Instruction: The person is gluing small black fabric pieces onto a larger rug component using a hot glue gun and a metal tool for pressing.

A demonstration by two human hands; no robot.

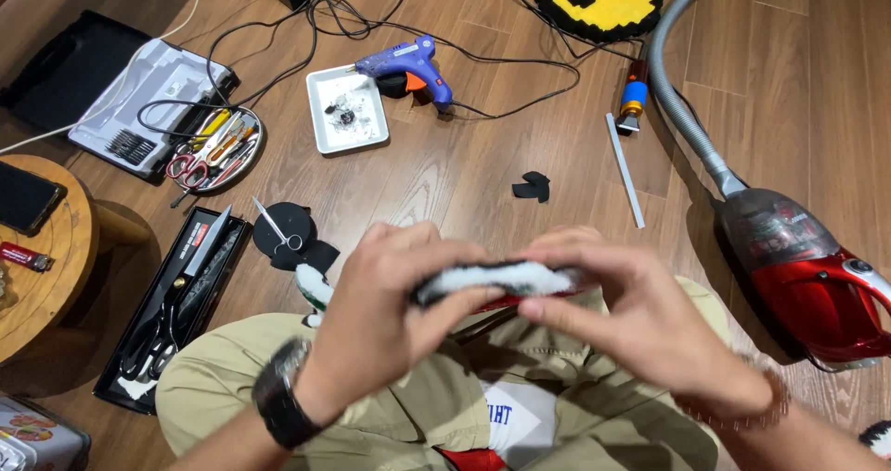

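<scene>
Khaki trousers (408, 406) fill the bottom of the view, where the person sits cross-legged on the wooden floor (464, 165). Just above the lap, both hands pinch a fuzzy white and black strip (497, 278). It is blurred, so its material is hard to make out, and something red shows beneath it, mostly hidden by the fingers. The strip's long axis runs left to right, nearly level, spanning the gap between the two sets of fingertips.

The left hand (390, 309), with a dark wristwatch (278, 401) on its wrist, grips the strip's left end between thumb and curled fingers, back of the hand toward the camera. The right hand (640, 318) closes on the right end, thumb underneath and fingers draped over the top; its forearm is cut off by the frame's lower edge.

Beyond the fingertips lie a small black scrap (533, 186) and a blue glue gun (408, 67) beside a white tray (346, 109). Left of the left fingers sit small scissors (275, 226) on black felt, and a black case of shears (176, 299). Right of the right fingers stands a red vacuum cleaner (807, 276), partly cut off.
</scene>
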